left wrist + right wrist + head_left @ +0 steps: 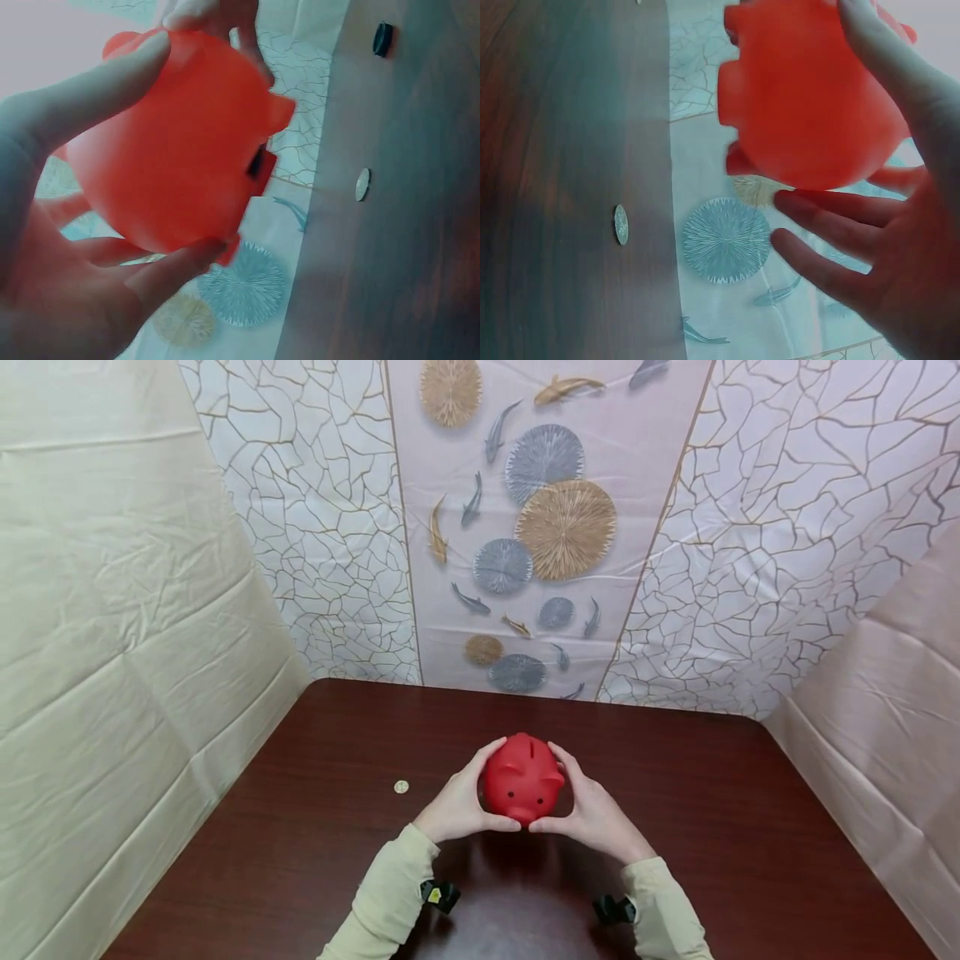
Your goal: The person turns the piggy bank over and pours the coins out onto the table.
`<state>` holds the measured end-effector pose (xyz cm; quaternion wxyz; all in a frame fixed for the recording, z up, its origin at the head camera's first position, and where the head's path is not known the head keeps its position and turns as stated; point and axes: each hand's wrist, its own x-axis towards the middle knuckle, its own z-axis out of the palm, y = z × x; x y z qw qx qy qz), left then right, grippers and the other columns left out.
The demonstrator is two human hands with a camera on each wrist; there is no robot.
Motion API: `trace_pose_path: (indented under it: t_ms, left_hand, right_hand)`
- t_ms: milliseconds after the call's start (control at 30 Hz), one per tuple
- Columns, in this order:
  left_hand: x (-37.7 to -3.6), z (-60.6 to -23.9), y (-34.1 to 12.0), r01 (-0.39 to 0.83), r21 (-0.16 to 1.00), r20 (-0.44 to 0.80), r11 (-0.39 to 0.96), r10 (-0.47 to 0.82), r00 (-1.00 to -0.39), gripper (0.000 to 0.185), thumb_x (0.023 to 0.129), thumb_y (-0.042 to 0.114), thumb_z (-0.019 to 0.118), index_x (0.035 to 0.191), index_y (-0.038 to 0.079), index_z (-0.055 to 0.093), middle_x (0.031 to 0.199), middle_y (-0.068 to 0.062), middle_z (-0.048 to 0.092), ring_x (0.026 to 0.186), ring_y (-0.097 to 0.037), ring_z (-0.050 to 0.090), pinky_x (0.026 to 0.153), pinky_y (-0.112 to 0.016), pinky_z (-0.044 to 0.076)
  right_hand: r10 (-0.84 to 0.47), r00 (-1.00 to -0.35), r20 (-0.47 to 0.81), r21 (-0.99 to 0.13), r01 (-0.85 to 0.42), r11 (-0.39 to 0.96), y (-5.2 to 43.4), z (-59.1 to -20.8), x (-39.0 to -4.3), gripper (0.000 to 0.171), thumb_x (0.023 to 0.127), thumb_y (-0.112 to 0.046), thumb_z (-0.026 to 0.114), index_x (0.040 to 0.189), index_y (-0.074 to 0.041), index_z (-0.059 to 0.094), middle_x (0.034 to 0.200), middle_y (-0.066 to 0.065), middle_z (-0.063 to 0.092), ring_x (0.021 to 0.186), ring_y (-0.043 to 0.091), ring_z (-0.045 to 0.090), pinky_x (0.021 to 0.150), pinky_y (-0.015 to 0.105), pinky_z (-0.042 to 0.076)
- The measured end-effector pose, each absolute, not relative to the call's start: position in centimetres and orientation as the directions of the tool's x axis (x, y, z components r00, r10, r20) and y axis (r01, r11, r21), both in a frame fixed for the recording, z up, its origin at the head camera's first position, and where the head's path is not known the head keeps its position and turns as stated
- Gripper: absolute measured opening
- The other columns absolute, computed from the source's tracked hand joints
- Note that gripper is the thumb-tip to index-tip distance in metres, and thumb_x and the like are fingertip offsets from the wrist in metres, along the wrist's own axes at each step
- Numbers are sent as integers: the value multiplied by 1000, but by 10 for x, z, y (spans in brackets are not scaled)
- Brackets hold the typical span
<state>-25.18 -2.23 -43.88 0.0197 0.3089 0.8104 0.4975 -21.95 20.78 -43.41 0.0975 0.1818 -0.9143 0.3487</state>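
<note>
A red piggy bank [522, 781] is held up off the table between both hands, its face toward me and its coin slot on top. My left hand [463, 797] grips its left side, thumb at the front by the snout and fingers round the back. On the opposite side my right hand [592, 814] holds it the same way, thumb tips nearly meeting. In the left wrist view a dark opening [256, 160] shows on the underside of the bank. A coin [401, 787] lies on the table, left of my left hand.
The dark wooden table [697, 802] ends at a patterned wall cloth [517, 568]. In the right wrist view, a silvery coin [621, 225] lies on it. A small black round piece [383, 39] lies on the table in the left wrist view.
</note>
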Motion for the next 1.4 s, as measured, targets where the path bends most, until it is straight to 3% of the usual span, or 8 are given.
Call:
trace_pose_path:
  t_ms: [167, 333, 667, 767, 900, 1067, 1233, 1400]
  left_hand:
    - [-254, -441, -21, 548, 795, 377, 260, 495, -783, 106, 68, 21, 88, 152, 31, 23, 157, -1, 31, 137, -24, 42, 105, -47, 47]
    - [-255, -437, -19, 592, 794, 471, 137, 478, -741, 107, 69, 8, 85, 152, 33, 22, 162, -1, 18, 144, -27, 33, 106, -46, 46]
    - [-253, -432, -19, 772, 635, 701, -12, 429, -570, 99, 69, -1, 84, 148, 17, 28, 162, -9, 16, 141, -32, 35, 95, -37, 55]
    - [-253, -430, -18, 840, 541, 759, 36, 408, -507, 98, 68, -1, 84, 147, 16, 29, 161, -14, 18, 143, -31, 31, 95, -41, 55]
    - [-252, -428, -17, 893, 446, 813, 63, 388, -434, 100, 67, -4, 83, 146, 18, 27, 160, -16, 18, 146, -28, 26, 95, -42, 55]
    - [-252, -427, -17, 936, 347, 861, 58, 375, -343, 100, 69, -8, 80, 148, 18, 25, 161, -16, 16, 149, -25, 22, 96, -34, 54]
    - [-253, -429, -20, 927, 365, 847, 82, 384, -367, 102, 67, -5, 83, 149, 18, 25, 159, -18, 20, 146, -28, 26, 96, -38, 54]
    - [-252, -434, -24, 861, 500, 778, 94, 388, -494, 105, 65, 8, 89, 150, 16, 26, 157, -15, 28, 141, -27, 37, 101, -39, 51]
  right_hand:
    - [-247, -884, 397, -584, -451, 675, 206, -432, -219, 110, 65, -36, 90, 152, -14, 26, 140, 12, 53, 123, 29, 56, 94, 50, 52]
    - [-241, -826, 509, -538, -524, 660, 204, -426, -218, 113, 61, -24, 93, 152, -11, 26, 140, 11, 51, 113, 25, 58, 91, 47, 54]
    - [-265, -705, 657, -451, -650, 612, 203, -415, -217, 118, 59, -19, 94, 154, -14, 23, 147, 8, 42, 117, 15, 50, 90, 22, 51]
    - [-274, -633, 724, -382, -699, 605, 204, -415, -218, 110, 66, -32, 89, 152, -7, 25, 149, 12, 40, 125, 15, 46, 94, 16, 47]
    - [-301, -484, 822, -242, -774, 585, 204, -416, -220, 90, 83, -49, 69, 144, 4, 30, 150, 20, 37, 139, 21, 35, 103, 10, 39]
    - [-312, -333, 890, -107, -817, 566, 201, -417, -224, 73, 91, -44, 60, 133, 9, 34, 144, 27, 41, 144, 25, 30, 111, 14, 34]
    - [-314, -361, 878, -131, -813, 568, 200, -418, -223, 78, 89, -48, 61, 135, 10, 36, 145, 26, 41, 143, 23, 33, 110, 13, 34]
    - [-301, -514, 803, -265, -760, 593, 202, -420, -219, 93, 77, -52, 71, 144, 1, 36, 149, 17, 42, 136, 17, 40, 103, 18, 43]
